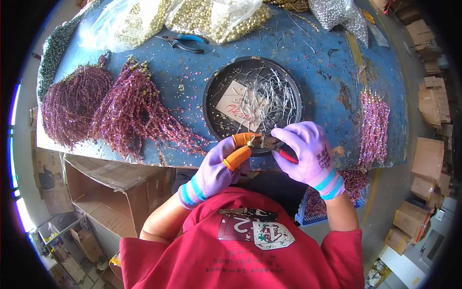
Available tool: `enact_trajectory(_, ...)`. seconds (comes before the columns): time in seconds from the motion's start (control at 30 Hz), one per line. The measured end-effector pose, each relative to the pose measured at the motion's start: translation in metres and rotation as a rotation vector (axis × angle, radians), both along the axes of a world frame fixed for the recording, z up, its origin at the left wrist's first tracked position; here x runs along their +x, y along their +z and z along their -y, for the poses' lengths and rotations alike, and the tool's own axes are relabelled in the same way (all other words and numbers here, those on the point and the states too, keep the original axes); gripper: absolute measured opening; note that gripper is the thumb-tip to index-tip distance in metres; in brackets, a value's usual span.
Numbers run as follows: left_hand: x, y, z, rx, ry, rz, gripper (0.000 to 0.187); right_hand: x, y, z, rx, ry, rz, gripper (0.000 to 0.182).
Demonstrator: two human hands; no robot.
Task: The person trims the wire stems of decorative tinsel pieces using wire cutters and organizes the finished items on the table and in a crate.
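Observation:
My left hand (215, 168), in a purple glove with orange finger covers, pinches a small gold bead (250, 143) on a thin wire. My right hand (308, 151), also gloved in purple, is closed around red-handled pliers (287, 154). The jaws of the pliers meet the wire beside the bead, between my two hands. Just beyond my hands sits a round black tray (210, 91) with loose silver wire pieces (276, 91) and a handwritten card (236, 103) in it. A pink-purple bead bunch (132, 106) lies left of the tray, its strands trailing toward my left hand.
Blue-handled pliers (185, 42) lie near bags of gold beads (219, 21) at the table's far side. Another purple bunch (77, 98) is at left, and pink strands (374, 127) hang over the right edge. Below are a cardboard box (113, 192) and a blue crate (310, 219).

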State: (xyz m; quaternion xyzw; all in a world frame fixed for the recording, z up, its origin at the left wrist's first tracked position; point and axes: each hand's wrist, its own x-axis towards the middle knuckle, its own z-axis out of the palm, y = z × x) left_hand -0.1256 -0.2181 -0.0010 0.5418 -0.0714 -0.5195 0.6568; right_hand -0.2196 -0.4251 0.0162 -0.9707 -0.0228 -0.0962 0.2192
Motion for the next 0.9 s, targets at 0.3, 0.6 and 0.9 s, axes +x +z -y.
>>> enact_trajectory(0.3, 0.002, -0.003, 0.0, 0.027, -0.02, 0.021, 0.037, -0.002, -0.005, 0.001, 0.05, 0.009, 0.001, 0.038)
enact_trajectory(0.6, 0.026, 0.023, -0.028, 0.093, -0.199, 0.132, 0.029, 0.003, 0.007, 0.008, 0.125, 0.05, -0.016, 0.043)
enact_trajectory(0.9, 0.075, 0.057, -0.09, 0.401, 0.458, 0.817, 0.025, 0.002, 0.003, 0.013, 0.248, 0.063, 0.043, 0.041)
